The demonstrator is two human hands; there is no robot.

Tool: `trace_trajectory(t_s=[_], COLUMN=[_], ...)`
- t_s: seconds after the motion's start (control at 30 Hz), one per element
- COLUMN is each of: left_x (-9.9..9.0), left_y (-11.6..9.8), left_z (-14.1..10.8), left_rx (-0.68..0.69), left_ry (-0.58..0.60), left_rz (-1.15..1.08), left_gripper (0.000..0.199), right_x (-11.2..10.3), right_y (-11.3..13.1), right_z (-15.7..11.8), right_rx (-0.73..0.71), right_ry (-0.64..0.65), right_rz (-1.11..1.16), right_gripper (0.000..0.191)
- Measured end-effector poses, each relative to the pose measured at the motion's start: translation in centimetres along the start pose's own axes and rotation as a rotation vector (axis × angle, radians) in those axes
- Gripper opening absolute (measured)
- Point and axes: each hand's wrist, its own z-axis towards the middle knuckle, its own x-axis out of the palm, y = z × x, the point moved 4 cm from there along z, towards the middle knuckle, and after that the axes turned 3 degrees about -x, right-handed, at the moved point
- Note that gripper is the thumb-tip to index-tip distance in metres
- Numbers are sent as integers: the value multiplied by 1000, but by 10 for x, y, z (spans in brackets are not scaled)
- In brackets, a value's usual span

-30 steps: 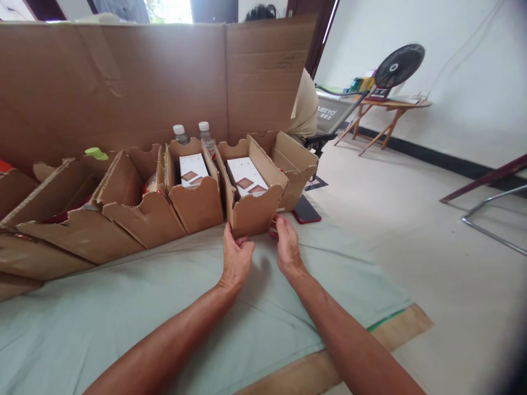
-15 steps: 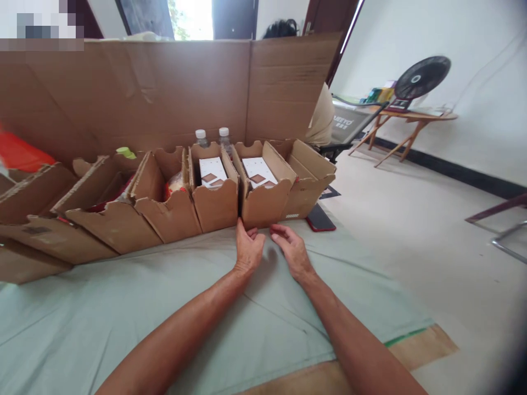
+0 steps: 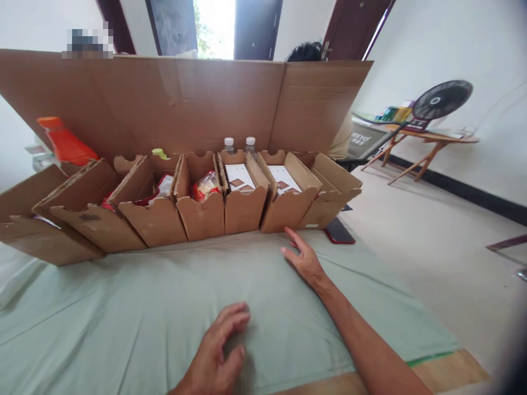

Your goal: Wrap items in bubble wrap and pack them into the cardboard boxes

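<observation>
My left hand (image 3: 224,345) hovers over the green cloth (image 3: 156,307), fingers curved and apart from the thumb, with nothing in it. My right hand (image 3: 302,258) has its index finger stretched to the lower front of a cardboard bin (image 3: 286,213); contact there I cannot tell. Its thumb is apart and it holds nothing. That bin contains a white box (image 3: 284,178). In the neighbouring bin (image 3: 245,211) stands another white box (image 3: 239,175). Farther left, a bin (image 3: 201,216) holds a red and clear packet (image 3: 206,186).
Several more cardboard bins run leftward, and a tall cardboard panel (image 3: 185,104) rises behind them. An orange-red bottle (image 3: 68,142) leans at the left. A dark phone-like slab (image 3: 341,230) lies right of the bins. Beyond stand a chair (image 3: 362,140) and a fan (image 3: 442,101).
My left hand has pulled back from the bins toward me. My right hand stays near the bin's base, its index finger now extended. The view has turned left.
</observation>
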Motion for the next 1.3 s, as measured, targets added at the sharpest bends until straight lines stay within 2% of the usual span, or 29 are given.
trace_trajectory(t_s=[0.1,0.2,0.27,0.33,0.4,0.43,0.5,0.6,0.67,0.73,0.9,0.97,1.07,1.13,1.2,1.3], left_x=[-19,-24,-22,-18,-16,-16,-16,-21,-27,-33,-49,-54,-58,-56,-50,-37], left_y=[4,5,4,0,-5,-8,-14,-25,-32,-37,-45,-50,-59,-65,-68,-68], left_z=[-33,-40,-37,-33,-31,-31,-30,-32,-34,-38,-46,-45,-30,-10,13,39], left_rx=[140,199,218,245,268,276,285,279,266,250,159,81,-3,3,1,-56], left_ry=[54,38,25,-11,-65,-88,-109,-155,-185,-227,-362,-398,-406,-382,-341,-225], left_rz=[86,51,27,44,80,97,108,108,116,124,181,212,213,186,145,63], left_gripper=[48,47,48,51,54,54,52,46,42,37,31,36,52,63,71,75], right_x=[2,6,14,27,46,56,71,78,69,48,-35,-70,-107,-108,-92,-64], right_y=[4,25,55,97,141,160,186,201,200,197,202,196,172,151,133,116], right_z=[2,4,11,26,49,62,84,85,59,14,-116,-155,-199,-219,-227,-219], right_rx=[-21,-42,-70,-123,-191,-200,-184,-163,-160,-178,-438,-417,-242,-145,-85,-38], right_ry=[-7,-30,-33,0,74,108,151,142,133,134,144,20,-310,-377,-281,-155], right_rz=[-35,-70,-75,-119,-317,-504,-741,-815,-821,-808,-679,-658,-486,-385,-408,-494], right_gripper=[64,52,50,55,61,59,49,28,24,23,22,30,63,71,65,55])
